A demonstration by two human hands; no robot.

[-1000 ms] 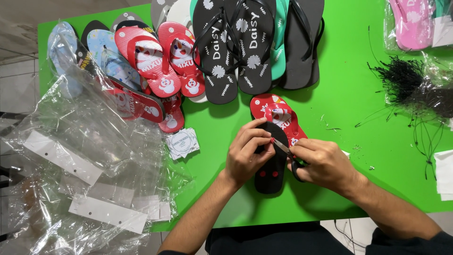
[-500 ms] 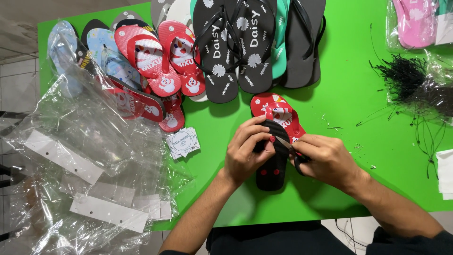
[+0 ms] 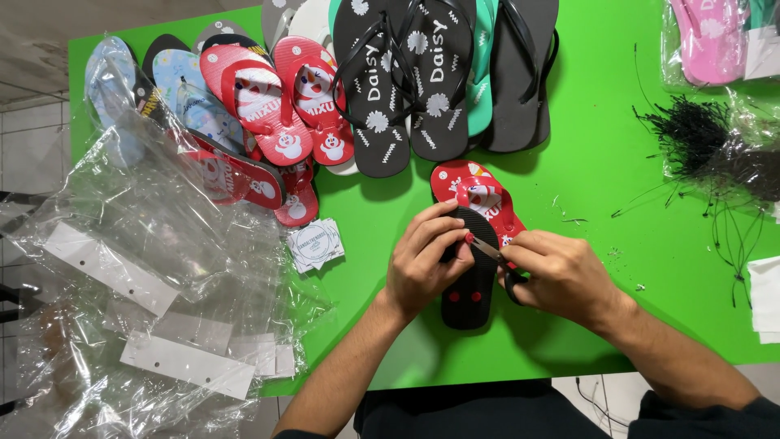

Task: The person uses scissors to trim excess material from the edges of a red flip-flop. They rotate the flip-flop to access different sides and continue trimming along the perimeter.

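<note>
1. Right now the left hand (image 3: 422, 268) is curled w/ fingers bent, pinching the edge of a small flip-flop pair (image 3: 475, 244) near the middle of the frame, a bit low.
2. That pair is red on one side & black on the other. It lies on the green table (image 3: 617, 146), black sole up.
3. The right hand (image 3: 561, 276) is closed around small scissors (image 3: 491, 254). The tips of the blades sit by the left fingers, right at the sole.
4. I think the flip-flop is light, soft & bendy foam, not slippery. Best to hold it by the edge, like the left hand does.
5. Top middle: big black flip-flops (image 3: 406, 81) w/ white flowers.
6. Upper left: more red flip-flops (image 3: 276, 106) w/ snowman pics.
7. Left side: a pile of clear plastic bags (image 3: 146, 268). Little white tags (image 3: 315, 244) lie just beside it.
8. Right side: a bunch of thin black ties (image 3: 699, 138).
</note>
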